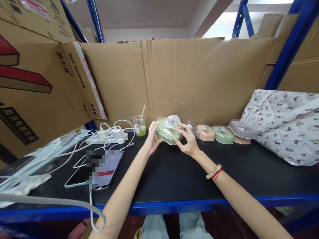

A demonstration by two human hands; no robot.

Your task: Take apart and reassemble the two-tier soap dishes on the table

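A green case with a clear lid and a round label (168, 132) is tilted up above the black table. My left hand (152, 141) grips its left side, thumb on the edge. At its right side is my right hand (188, 141), fingers spread, fingertips touching the lid and edge. Behind the case part of a white rounded piece (174, 118) shows. To the right, along the cardboard, stand a clear-lidded case (192, 130), a pink case (205, 132), another green case (224, 134) and a grey-lidded case (242, 129) on top of a pinkish one.
A cup of green drink with a straw (141, 129) stands left of my hands. Further left lie a power strip (107, 138) with white cables and two devices, one a tablet (109, 169). A patterned white bag (286, 126) is at right. Cardboard (206, 79) walls the back.
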